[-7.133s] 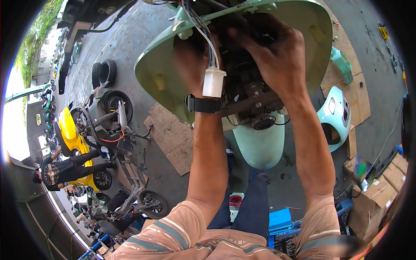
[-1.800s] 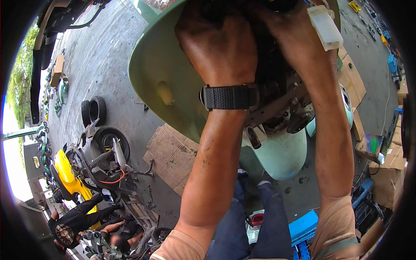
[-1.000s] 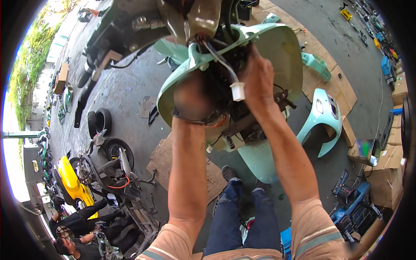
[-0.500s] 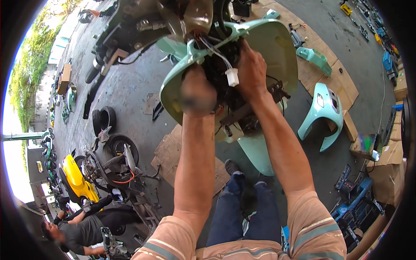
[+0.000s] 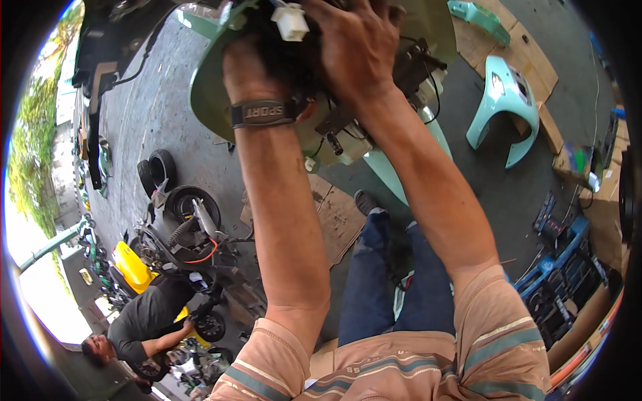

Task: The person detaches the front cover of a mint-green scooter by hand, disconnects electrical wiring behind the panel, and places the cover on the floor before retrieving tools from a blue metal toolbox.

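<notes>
Both my arms reach up into the inside of a mint-green scooter body shell (image 5: 208,100). My left hand (image 5: 257,70), with a black band at its wrist, goes into the dark hollow, and its fingers are hidden there. My right hand (image 5: 358,53) is at the shell's right side with its back showing. Its fingers are bent and partly cut off by the upper edge; what they hold cannot be made out. Between my hands hangs a white wire connector (image 5: 291,22). Below it are a dark metal bracket (image 5: 341,123) and loose black wires.
A mint-green front panel (image 5: 498,100) stands on the floor to the right, near cardboard sheets (image 5: 528,57). At left lie tyres (image 5: 160,168) and a partly stripped motorcycle (image 5: 184,214). Another person (image 5: 144,321) works at lower left. Blue tool cases (image 5: 562,267) are at right.
My view has shifted, so the shell and hands appear higher. My right hand's fingers have changed pose, now closer to the connector. The other person has bent lower.
</notes>
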The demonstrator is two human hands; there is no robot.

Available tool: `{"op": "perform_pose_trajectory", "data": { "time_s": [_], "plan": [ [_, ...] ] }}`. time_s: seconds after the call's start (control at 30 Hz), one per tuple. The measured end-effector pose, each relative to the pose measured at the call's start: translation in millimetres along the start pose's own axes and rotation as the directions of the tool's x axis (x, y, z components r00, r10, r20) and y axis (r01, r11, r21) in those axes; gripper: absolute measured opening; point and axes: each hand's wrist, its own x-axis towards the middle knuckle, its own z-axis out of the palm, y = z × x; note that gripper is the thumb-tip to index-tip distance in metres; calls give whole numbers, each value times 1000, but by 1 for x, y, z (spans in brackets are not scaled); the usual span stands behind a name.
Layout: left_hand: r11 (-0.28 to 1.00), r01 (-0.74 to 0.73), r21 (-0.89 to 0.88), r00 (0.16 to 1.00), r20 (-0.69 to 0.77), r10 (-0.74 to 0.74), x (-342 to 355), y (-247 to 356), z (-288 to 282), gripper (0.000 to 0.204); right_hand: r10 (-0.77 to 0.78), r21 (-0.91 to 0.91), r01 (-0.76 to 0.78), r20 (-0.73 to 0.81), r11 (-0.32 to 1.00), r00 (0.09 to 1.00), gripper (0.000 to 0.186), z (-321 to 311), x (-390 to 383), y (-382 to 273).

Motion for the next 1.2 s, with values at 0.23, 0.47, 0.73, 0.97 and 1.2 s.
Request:
{"op": "perform_pose_trajectory", "data": {
  "time_s": [0.23,0.47,0.73,0.97,1.2],
  "plan": [
    [648,-757,92,572,573,587,40,-22,-64,22,-14,91,25,-116,996,993,8,17,-5,-3],
    [682,-720,130,575,662,480,27,-17,-63,40,2,-85,-13,-123,996,992,9,23,-4,-17],
    [909,270,-319,438,881,179,40,1,-69,44,-6,-64,0,-83,998,997,13,20,-3,-20],
    [904,354,-240,392,916,90,66,4,-69,39,-15,-71,6,-130,997,991,15,29,-8,-16],
    [917,-257,306,955,226,193,40,11,-54,29,54,8,-54,-93,999,994,14,23,-2,-22]
  ]
}}
